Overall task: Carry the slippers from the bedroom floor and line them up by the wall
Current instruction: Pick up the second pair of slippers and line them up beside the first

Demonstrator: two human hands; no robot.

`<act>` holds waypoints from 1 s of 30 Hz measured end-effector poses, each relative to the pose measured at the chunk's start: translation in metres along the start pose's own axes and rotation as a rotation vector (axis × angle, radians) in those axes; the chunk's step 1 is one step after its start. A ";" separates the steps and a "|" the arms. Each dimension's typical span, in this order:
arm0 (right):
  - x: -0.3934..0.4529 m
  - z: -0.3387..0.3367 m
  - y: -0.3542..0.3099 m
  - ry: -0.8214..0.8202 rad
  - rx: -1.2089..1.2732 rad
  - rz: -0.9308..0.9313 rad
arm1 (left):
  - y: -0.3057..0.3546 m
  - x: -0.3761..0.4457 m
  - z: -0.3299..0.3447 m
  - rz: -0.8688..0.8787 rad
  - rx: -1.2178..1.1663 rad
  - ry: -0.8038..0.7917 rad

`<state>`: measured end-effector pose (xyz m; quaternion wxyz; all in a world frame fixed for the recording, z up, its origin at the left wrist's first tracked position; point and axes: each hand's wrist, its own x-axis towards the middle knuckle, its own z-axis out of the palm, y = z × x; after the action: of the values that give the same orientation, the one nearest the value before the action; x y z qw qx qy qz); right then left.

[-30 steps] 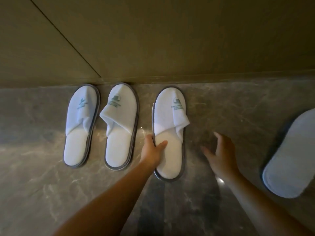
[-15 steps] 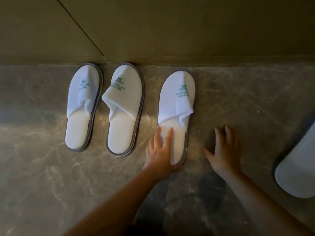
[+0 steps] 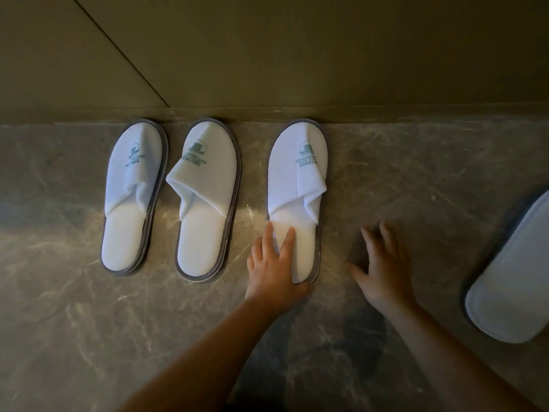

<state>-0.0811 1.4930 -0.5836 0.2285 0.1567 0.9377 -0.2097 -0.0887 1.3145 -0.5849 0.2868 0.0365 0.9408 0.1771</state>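
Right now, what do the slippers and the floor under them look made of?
Third slipper: white soft cloth, likely terry or fleece, since the upper folds and creases; grey edging around the sole. Floor: grey-brown polished stone, probably marble, given the pale veins and glossy reflections. The left hand rests on the slipper's insole.

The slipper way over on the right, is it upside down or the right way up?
Cannot tell for sure. The right slipper shows only a plain pale surface with a grey rim; its front is cut off at the picture's edge.

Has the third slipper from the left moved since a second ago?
Yes. The third slipper has slid toward the wall; its toe now reaches the baseboard, level with its neighbours.
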 end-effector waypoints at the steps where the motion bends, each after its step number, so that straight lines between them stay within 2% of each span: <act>1: 0.000 0.000 -0.001 -0.001 0.007 0.004 | 0.002 0.001 0.000 -0.022 -0.015 0.005; 8: -0.002 -0.004 0.001 0.005 -0.008 -0.039 | 0.023 0.016 -0.003 -0.165 -0.078 0.142; 15: -0.004 -0.005 0.003 0.008 0.034 -0.059 | 0.022 0.015 -0.004 -0.215 -0.096 0.156; 30: -0.004 -0.005 0.003 0.005 0.044 -0.043 | 0.017 0.012 -0.006 -0.149 -0.090 0.117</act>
<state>-0.0787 1.4973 -0.5783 0.2179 0.1421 0.9366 -0.2348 -0.1023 1.3304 -0.5805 0.2452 -0.0570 0.9470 0.1994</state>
